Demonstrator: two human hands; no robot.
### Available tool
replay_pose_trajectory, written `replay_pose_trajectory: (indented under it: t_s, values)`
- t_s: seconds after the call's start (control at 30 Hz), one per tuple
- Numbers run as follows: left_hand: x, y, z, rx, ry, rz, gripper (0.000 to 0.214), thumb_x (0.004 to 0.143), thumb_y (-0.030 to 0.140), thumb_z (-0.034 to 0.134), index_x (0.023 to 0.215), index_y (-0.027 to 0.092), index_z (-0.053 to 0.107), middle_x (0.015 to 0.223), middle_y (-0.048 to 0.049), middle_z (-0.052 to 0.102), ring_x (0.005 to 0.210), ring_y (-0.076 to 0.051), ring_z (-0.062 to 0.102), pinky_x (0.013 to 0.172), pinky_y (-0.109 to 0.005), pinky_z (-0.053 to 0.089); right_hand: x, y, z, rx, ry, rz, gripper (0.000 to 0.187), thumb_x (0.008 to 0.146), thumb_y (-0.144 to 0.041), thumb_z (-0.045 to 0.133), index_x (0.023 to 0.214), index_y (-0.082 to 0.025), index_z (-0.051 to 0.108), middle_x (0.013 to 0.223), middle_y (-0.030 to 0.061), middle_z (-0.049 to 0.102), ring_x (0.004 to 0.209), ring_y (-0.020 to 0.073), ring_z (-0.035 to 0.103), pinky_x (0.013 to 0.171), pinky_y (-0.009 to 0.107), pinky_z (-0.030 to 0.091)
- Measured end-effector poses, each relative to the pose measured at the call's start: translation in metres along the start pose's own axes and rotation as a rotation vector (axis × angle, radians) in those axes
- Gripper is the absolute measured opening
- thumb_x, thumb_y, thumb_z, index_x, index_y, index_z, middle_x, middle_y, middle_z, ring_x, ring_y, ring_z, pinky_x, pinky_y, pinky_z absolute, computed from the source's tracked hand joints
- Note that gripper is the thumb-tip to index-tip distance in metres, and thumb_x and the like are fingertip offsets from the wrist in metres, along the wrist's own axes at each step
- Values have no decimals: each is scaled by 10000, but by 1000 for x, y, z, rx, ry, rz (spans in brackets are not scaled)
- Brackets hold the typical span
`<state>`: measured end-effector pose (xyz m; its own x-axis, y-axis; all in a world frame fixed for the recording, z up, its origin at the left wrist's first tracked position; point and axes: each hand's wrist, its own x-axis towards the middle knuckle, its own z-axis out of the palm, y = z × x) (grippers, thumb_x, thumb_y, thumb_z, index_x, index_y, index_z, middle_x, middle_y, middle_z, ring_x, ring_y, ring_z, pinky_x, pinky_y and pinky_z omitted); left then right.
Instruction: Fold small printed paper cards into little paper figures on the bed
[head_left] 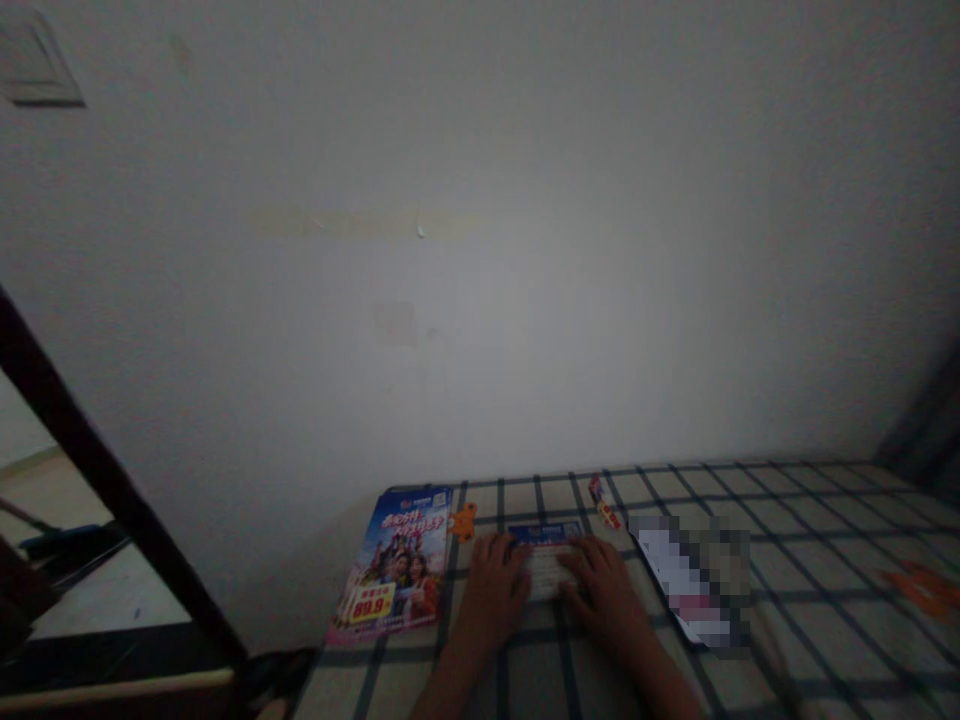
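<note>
A small leaflet (545, 572) with a blue printed band along its far edge and pale text below lies flat on the checked cloth in front of me. My left hand (495, 580) rests on its left side, fingers stretched forward over the edge. Pressing lightly on the opposite side is my right hand (601, 585), with its fingers spread and its thumb pointing inward across the paper. Both palms face down, and they cover parts of the leaflet's sides. Left of my hands, a stack of colourful leaflets (401, 560) shows people and a yellow price box.
A phone-like flat object (679, 585), partly blurred out, lies to the right. Small red and blue paper pieces (604, 503) sit beyond my right hand. The checked cloth (825, 560) carries orange bear prints and meets a grey wall (525, 250). A dark bar (112, 470) slants at left.
</note>
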<state>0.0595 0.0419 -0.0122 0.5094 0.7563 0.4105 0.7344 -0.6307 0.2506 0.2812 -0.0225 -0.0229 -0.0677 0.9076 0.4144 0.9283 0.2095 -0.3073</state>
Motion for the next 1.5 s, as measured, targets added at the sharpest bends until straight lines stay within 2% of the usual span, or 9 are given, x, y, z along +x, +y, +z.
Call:
replay_pose_trajectory:
  t_s: [0.17, 0.27, 0.5, 0.77, 1.07, 1.3, 1.5]
  values:
    - [0, -3, 5, 43, -21, 40, 392, 932, 248, 510, 1313, 296, 590, 1435, -49, 531, 1383, -289, 397, 1156, -609, 316, -2, 1, 4, -41, -17, 28, 367, 938, -467, 506, 1252, -316, 620, 1516, 34, 452, 1431, 311, 331, 1171, 592, 260]
    - [0, -4, 6, 38, -43, 38, 410, 928, 236, 507, 1327, 299, 576, 1463, -43, 510, 1406, -293, 369, 1161, -627, 297, -2, 0, 2, -54, -14, 23, 345, 943, -460, 499, 1235, -332, 628, 1511, 16, 462, 1433, 315, 327, 1173, 612, 237]
    - [-1, 2, -3, -38, -36, 2, 432, 867, 164, 536, 1268, 298, 627, 1327, -45, 583, 1327, -271, 438, 1174, -590, 288, 1, -1, -7, -41, 40, 7, 263, 912, -394, 548, 1137, -347, 675, 1293, 39, 619, 1328, 291, 437, 1111, 528, 367]
    - [-1, -1, 1, -23, -75, -21, 500, 848, 148, 531, 1316, 312, 593, 1458, -26, 510, 1409, -279, 353, 1195, -601, 232, 0, -1, -1, -45, 33, 37, 297, 911, -424, 539, 1161, -327, 666, 1450, 24, 510, 1406, 328, 339, 1144, 583, 315]
    - [2, 2, -3, -20, -44, -11, 465, 880, 142, 513, 1307, 304, 603, 1381, -22, 570, 1334, -276, 423, 1173, -596, 278, 1, 4, 6, -111, 80, 19, 336, 914, -413, 539, 1229, -349, 639, 1387, 25, 568, 1360, 313, 410, 1112, 540, 376]
    - [3, 3, -2, -11, -15, -27, 427, 915, 211, 522, 1317, 332, 598, 1345, -16, 582, 1301, -282, 435, 1158, -585, 298, 2, 8, 12, -133, 128, -1, 353, 917, -412, 536, 1252, -334, 614, 1365, 30, 583, 1337, 297, 434, 1091, 511, 404]
    - [3, 7, -2, 9, -8, -31, 396, 942, 275, 511, 1323, 344, 592, 1337, -14, 586, 1272, -287, 450, 1152, -601, 284, 3, 5, 6, -87, 191, -4, 372, 915, -413, 540, 1267, -310, 599, 1378, 66, 544, 1294, 294, 452, 1053, 488, 429]
